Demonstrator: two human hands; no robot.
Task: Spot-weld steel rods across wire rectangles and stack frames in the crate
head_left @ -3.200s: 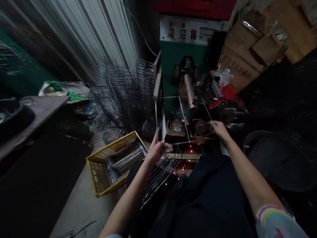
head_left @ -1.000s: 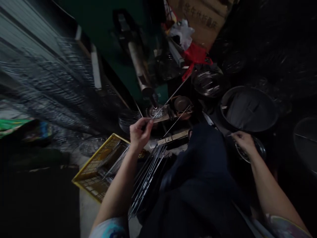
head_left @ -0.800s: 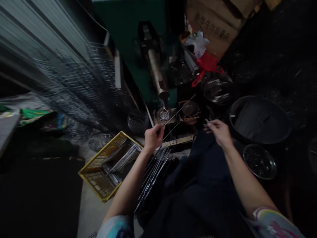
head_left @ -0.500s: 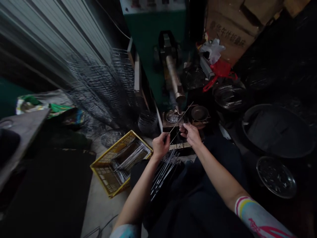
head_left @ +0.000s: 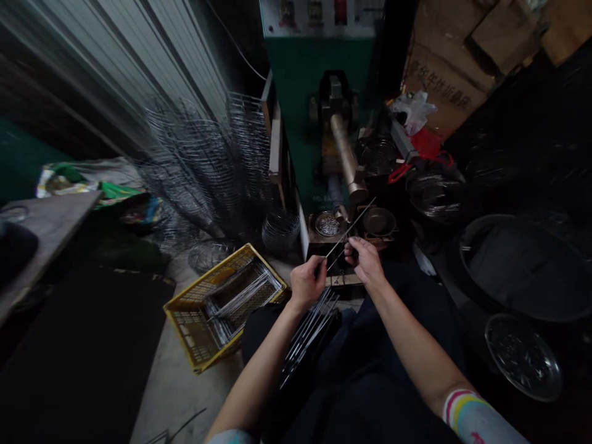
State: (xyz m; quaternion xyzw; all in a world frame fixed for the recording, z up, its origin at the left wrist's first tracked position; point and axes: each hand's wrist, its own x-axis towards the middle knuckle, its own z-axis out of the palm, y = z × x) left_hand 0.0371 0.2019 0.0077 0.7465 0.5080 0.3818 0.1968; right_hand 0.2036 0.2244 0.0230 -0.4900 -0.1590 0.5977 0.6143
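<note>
My left hand [head_left: 307, 282] is closed on one end of a thin metal rod [head_left: 358, 217], which slants up and to the right beneath the machine's electrode arm [head_left: 346, 154]. Close beside it, my right hand [head_left: 365, 259] is pinched at the fingertips near the rod; whatever it grips is too small to make out. A second thin line of metal shows below the rod, between the hands. Just beyond my fingers is a small dish of shiny metal bits [head_left: 327, 224], with a dark round dish [head_left: 379, 221] to its right. Several loose metal rods [head_left: 309, 339] lie across my lap.
A yellow plastic crate [head_left: 185, 327] holding metal rods and frames stands on the left. Behind it rise tall stacks of wire rings [head_left: 198, 148]. To the right are a large dark tub [head_left: 522, 265], a clear-rimmed bowl [head_left: 522, 357] and a red plastic bag [head_left: 423, 148].
The view has shifted, so the machine and hands appear lower and farther right. Both hands keep nearly the same pose, and the rod still slants beneath the electrode arm.
</note>
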